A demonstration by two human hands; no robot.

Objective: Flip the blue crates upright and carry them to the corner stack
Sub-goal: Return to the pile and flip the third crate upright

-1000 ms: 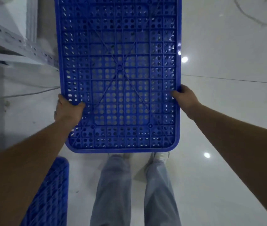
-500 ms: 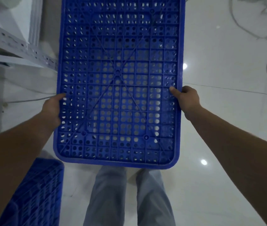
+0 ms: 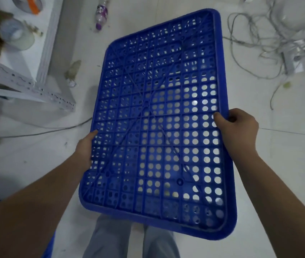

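I hold a blue perforated crate in the air in front of me, its gridded bottom facing me and tilted so the right side sits nearer. My left hand presses against the crate's left edge, fingers partly hidden behind it. My right hand is wrapped around the right rim, thumb on the grid. A second blue crate shows only as a sliver at the bottom left, behind my left forearm.
A white metal rack with a perforated rail stands at the left, tape rolls on its shelf. A plastic bottle lies on the floor ahead. Tangled cables spread over the floor at upper right. My legs are below the crate.
The crate has swung to the right and tilted, its far end now in view. The view has lifted, showing the bottle and cables. The second crate has slid almost out of view.
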